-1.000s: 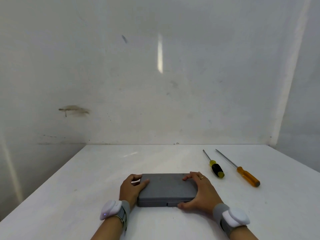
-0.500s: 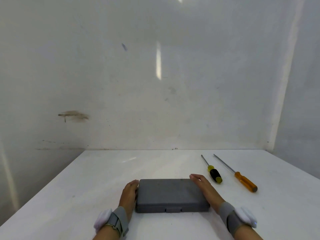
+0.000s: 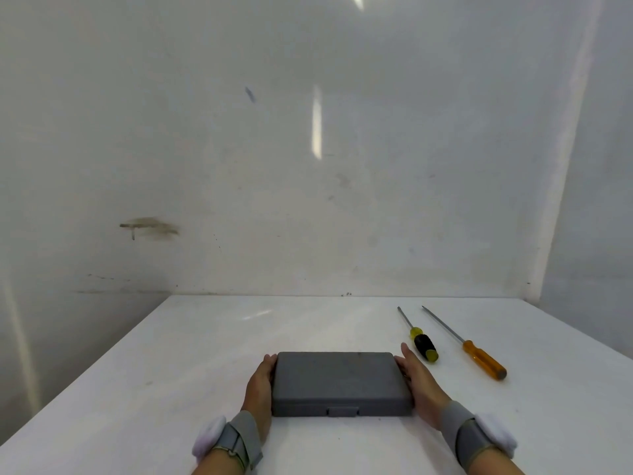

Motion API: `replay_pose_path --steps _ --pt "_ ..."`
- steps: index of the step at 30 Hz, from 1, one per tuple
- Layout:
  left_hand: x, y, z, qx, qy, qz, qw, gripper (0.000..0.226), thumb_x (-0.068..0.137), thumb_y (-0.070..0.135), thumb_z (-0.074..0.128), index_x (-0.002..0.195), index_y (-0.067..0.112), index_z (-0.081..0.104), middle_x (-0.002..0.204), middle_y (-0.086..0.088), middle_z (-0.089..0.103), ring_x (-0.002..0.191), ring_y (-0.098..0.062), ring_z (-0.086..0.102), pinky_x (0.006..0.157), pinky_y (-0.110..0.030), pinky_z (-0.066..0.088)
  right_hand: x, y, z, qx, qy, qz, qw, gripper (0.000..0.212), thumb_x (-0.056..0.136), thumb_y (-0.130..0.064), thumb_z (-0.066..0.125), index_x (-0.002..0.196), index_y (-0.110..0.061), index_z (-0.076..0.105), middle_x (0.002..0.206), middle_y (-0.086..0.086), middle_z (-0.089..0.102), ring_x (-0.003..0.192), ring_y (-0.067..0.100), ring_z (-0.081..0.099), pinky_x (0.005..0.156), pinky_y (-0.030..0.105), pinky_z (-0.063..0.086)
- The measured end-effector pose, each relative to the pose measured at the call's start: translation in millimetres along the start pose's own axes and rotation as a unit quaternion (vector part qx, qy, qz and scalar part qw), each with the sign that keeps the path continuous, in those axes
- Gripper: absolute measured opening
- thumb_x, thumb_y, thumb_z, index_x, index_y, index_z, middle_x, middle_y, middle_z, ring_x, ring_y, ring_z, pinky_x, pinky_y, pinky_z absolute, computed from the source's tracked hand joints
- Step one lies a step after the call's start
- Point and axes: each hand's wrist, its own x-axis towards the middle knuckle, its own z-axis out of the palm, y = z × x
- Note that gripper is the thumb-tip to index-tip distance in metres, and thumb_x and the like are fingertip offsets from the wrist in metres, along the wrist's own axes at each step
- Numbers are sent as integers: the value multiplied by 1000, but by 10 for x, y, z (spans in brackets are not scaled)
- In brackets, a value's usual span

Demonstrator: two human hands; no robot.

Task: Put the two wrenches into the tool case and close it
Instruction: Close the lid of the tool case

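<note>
- Since a second ago, both hands have slid off the lid, where their fingers lay draped, and now lie flat along the two short ends of the flat grey plastic tool case [image 3: 340, 382]; the case itself sits a little farther from the person.
- The left hand [image 3: 260, 389] has its fingers straight and together, laid against the case's left end, fingertips level with the far left corner. It is pressed to the side, not curled around anything.
- The right hand [image 3: 416, 385] mirrors it, fingers straight and together along the right end, fingertips reaching the far right corner.
- The case is shut, lid down, with its small latch tab at the middle of the near edge. It lies flat on the white table [image 3: 171, 389], near the front edge and roughly centred.
- No wrenches show anywhere in view.
- Each wrist carries a grey strap holding a white rounded device.
- Just beside the right fingertips lies a short screwdriver with a yellow and black handle [image 3: 424, 347], its shaft pointing away to the left.
- Further right, apart from it, lies a longer screwdriver with an orange handle [image 3: 483, 359], angled the same way.
- A scuffed white wall [image 3: 308, 166] rises behind the table.
</note>
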Motion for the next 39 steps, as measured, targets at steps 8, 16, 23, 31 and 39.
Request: replay_pose_path --steps 8,16,23,31,39 --pt "116 118 84 -15 0 -19 1000 34 98 38 30 92 17 57 85 4 59 77 -13 55 64 -26 42 174 -96 10 35 -14 3 999 69 94 -59 25 134 -8 48 93 1 61 86 17 58 95 33 39" --pt "676 392 302 -8 -5 -12 1000 41 99 36 27 74 18 56 80 1 57 72 -15 52 60 -27 39 675 -497 28 68 -4 -4 998 74 94 -58 30 140 0 40 126 14 55 109 25 52 96 34 39" --pt "1397 528 467 7 -6 -9 1000 41 98 37 27 74 19 55 79 1 55 71 -15 51 62 -26 40 1277 -761 65 72 1 3 997 76 93 -59 31 142 -1 39 118 10 55 109 25 52 94 34 39" --pt "2219 388 464 8 2 -18 1000 37 96 39 32 105 14 58 88 3 60 79 -15 55 82 -32 43 1931 -793 97 72 -3 10 997 71 95 -56 29 136 0 44 97 5 60 96 24 56 92 35 40" --pt "2687 339 437 13 17 -3 1000 36 97 36 33 100 12 59 110 -3 56 83 -17 55 87 -32 40 2376 -801 156 64 5 13 998 74 94 -58 27 139 -1 42 102 5 60 105 24 52 94 33 38"
